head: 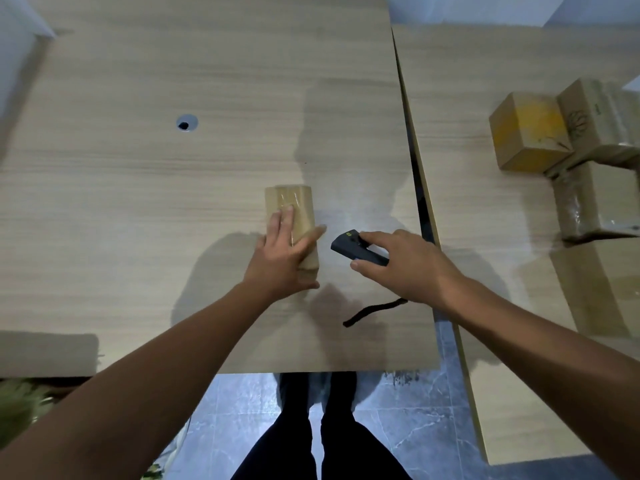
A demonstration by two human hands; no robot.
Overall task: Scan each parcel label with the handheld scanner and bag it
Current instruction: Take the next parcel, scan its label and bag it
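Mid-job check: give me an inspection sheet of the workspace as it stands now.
Surface: wooden table with a cable hole; second table at right.
Job's things: parcel on the table; scanner to its right; boxes on second table; no label or bag seen.
Clutter: blurred green thing, lower left.
Hands: left hand flat on parcel; right hand grips scanner.
Cables: black cord by right wrist.
Surroundings: tiled floor.
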